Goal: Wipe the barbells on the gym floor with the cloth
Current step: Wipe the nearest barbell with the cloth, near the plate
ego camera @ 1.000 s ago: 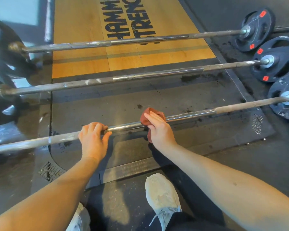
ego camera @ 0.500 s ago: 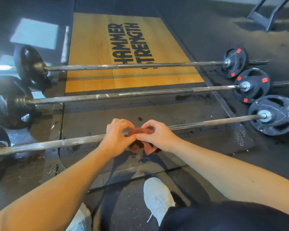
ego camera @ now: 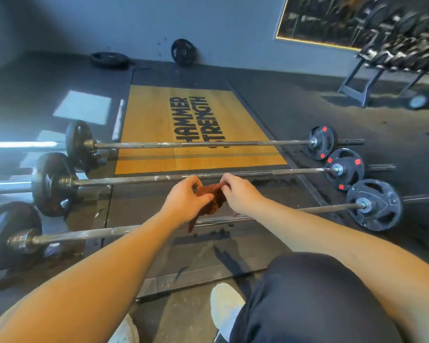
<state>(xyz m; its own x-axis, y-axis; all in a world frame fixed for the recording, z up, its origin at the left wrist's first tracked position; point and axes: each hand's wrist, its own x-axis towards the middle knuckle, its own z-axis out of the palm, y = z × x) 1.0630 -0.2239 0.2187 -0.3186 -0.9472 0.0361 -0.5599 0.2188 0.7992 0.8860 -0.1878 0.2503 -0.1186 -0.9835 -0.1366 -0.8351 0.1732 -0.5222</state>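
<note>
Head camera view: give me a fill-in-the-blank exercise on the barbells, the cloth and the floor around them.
1. The nearest barbell is one of ___ lying on the floor.
2. The left hand and right hand both hold the ___.
3. The wooden platform reads HAMMER ___.
4. One loose plate leans against the ___.

Missing words: three; cloth; STRENGTH; wall.
</note>
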